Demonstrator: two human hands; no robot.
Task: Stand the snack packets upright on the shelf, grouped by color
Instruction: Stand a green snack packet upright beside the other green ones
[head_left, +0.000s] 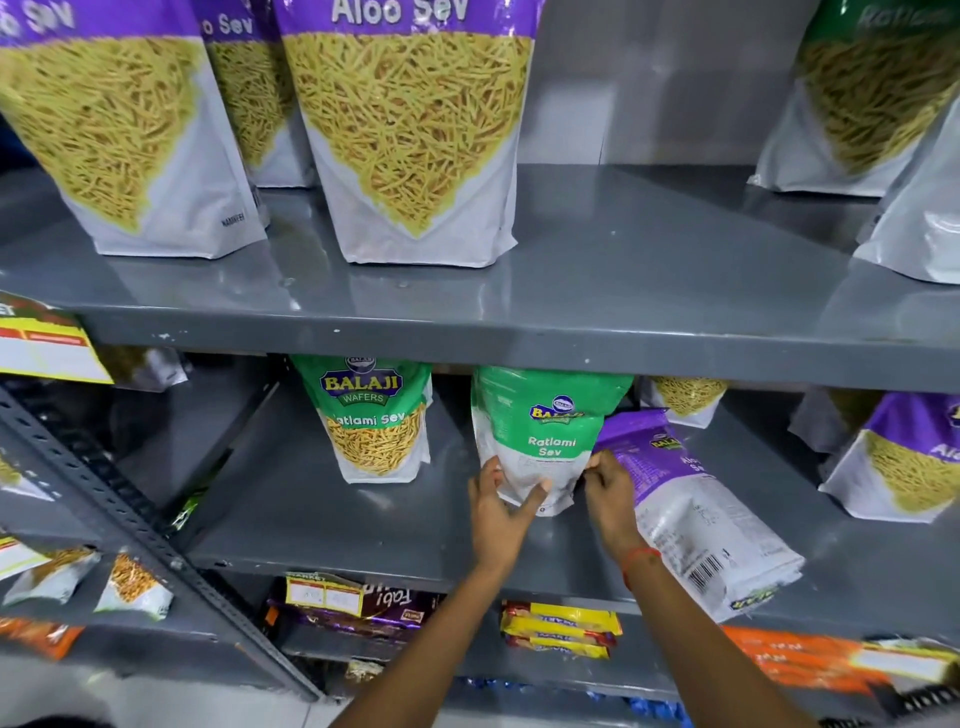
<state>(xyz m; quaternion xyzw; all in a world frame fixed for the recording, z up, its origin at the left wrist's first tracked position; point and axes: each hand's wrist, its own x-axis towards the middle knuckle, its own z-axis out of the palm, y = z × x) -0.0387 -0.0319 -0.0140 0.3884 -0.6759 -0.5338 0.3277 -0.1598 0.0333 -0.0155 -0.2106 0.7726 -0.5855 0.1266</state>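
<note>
On the middle shelf (332, 530) a green Ratlami Sev packet (540, 426) stands with its back side facing me. My left hand (501, 506) grips its lower left edge and my right hand (610, 491) holds its lower right corner. To its left another green Ratlami Sev packet (376, 421) stands upright, front facing out. A purple Aloo Sev packet (691, 509) lies flat on its front at the right, its end sticking over the shelf edge. Another purple packet (904, 457) stands at the far right.
The upper shelf (597, 291) carries upright purple Aloo Sev packets (410, 130) on the left and green packets (872, 93) on the right. Biscuit packs (561, 629) lie on the shelf below. A slotted steel upright (119, 499) runs diagonally at the left.
</note>
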